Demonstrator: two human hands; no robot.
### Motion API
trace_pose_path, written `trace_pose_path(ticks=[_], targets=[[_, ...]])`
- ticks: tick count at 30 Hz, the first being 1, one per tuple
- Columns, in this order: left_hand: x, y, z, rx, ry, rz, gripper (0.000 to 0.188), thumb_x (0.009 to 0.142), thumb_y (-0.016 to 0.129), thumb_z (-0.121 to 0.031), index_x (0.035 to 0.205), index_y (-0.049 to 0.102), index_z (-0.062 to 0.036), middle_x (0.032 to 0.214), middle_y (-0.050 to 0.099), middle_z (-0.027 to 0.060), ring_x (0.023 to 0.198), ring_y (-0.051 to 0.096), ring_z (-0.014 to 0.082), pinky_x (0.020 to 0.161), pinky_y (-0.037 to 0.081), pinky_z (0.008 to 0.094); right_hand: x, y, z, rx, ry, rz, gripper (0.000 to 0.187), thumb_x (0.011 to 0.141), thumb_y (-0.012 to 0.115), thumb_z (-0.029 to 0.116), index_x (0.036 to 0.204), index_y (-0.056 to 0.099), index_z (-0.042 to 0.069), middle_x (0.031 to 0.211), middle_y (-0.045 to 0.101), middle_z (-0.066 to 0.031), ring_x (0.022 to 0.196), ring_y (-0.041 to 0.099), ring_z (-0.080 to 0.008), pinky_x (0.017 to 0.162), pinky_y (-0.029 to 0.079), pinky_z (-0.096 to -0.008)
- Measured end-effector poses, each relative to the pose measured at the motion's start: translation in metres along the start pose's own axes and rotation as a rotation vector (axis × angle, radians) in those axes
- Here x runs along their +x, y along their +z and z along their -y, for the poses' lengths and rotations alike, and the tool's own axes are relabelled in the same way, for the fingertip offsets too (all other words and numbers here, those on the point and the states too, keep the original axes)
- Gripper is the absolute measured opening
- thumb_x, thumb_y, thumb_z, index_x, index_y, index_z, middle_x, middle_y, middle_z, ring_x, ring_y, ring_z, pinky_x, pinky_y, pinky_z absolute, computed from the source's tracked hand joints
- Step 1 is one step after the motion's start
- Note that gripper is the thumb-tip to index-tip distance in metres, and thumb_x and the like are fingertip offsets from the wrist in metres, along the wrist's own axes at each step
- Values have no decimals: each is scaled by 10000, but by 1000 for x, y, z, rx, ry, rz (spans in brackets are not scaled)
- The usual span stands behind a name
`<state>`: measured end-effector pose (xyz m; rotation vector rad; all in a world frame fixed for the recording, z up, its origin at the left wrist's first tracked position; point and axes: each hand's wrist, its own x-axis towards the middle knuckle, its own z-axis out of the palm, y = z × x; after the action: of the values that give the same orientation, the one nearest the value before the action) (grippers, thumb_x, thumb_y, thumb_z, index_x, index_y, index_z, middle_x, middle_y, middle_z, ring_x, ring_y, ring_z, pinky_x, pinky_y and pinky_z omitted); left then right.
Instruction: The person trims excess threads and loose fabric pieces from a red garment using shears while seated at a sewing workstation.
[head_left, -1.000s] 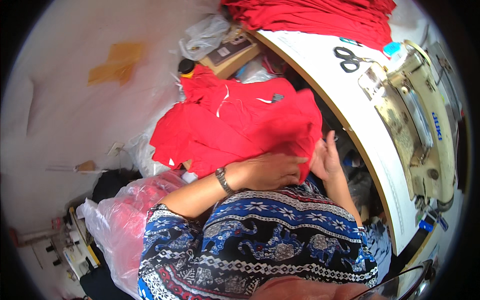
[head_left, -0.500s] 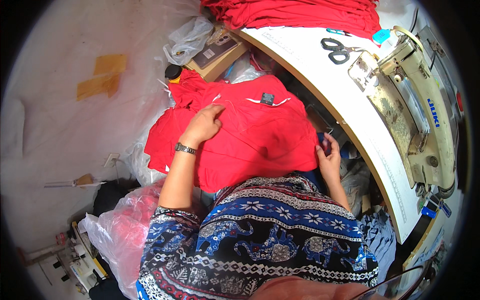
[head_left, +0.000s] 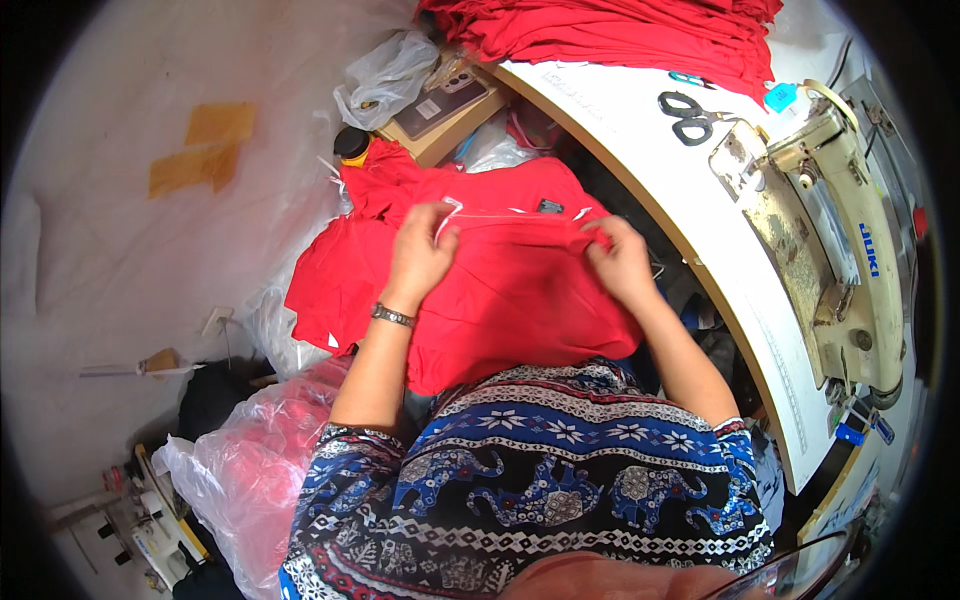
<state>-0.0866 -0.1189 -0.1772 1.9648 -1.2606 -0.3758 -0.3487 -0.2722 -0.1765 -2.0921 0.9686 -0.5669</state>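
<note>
A red shirt (head_left: 510, 320) with white tape along its neck edge and a small dark label (head_left: 550, 206) is spread over my lap. My left hand (head_left: 422, 255), a metal watch on its wrist, is closed on the cloth at the white-taped edge. Across from it, my right hand (head_left: 620, 265) pinches a fold of the same shirt, its fingertips slightly blurred. Between the two hands the edge runs nearly straight.
To the right, a sewing machine (head_left: 850, 230) stands on a white table (head_left: 620, 125). Black-handled scissors (head_left: 690, 118) lie beside a pile of red cloth (head_left: 610, 35). A phone (head_left: 440, 105) rests on a cardboard box (head_left: 470, 130); a clear bag (head_left: 250, 470) sits at lower left.
My right hand has come up from the shirt's lower right side to its upper edge and taken hold there. My left hand has shifted slightly right, and the neck edge is drawn straighter.
</note>
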Motion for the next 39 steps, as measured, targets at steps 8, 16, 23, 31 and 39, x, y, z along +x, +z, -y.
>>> trace_pose_path(ticks=[8, 16, 23, 31, 39], targets=[[10, -7, 21, -26, -38, 349, 308, 767, 696, -235, 963, 637, -6, 946, 640, 161, 886, 612, 284, 789, 476, 358, 21, -19, -28, 206, 80, 15, 217, 793, 535, -29, 987, 628, 0, 957, 634, -70, 914, 590, -148, 866, 440, -262], [43, -34, -74, -237, 298, 414, 157, 894, 605, -168, 847, 623, -19, 631, 516, 53, 588, 459, 122, 577, 411, 273, 18, -34, 94, -67, -325, 187, 585, 746, 714, 94, 1273, 466, 48, 1318, 480, -174, 923, 627, -288, 809, 519, -367], [55, -76, -130, 142, 427, 688, 323, 788, 713, -351, 848, 644, -41, 668, 585, 135, 613, 565, 278, 565, 430, 352, 28, -72, 88, -82, -484, 80, 159, 787, 622, 41, 946, 625, 25, 824, 566, -146, 798, 579, -345, 709, 465, -405], [0, -39, -108, 491, 472, 427, 120, 830, 635, -187, 879, 656, -79, 788, 609, 97, 838, 584, 263, 777, 363, 414, -37, -52, -8, -289, -238, -4, 321, 751, 718, 184, 1044, 640, 77, 1152, 578, -124, 1057, 569, -289, 878, 452, -388], [4, -13, -145, 309, 421, 463, 140, 819, 660, -126, 939, 659, -55, 796, 610, 104, 735, 586, 225, 674, 410, 342, -42, -12, 48, -27, -383, -27, 327, 814, 677, 293, 1035, 620, 59, 951, 628, -97, 921, 593, -239, 794, 446, -382]])
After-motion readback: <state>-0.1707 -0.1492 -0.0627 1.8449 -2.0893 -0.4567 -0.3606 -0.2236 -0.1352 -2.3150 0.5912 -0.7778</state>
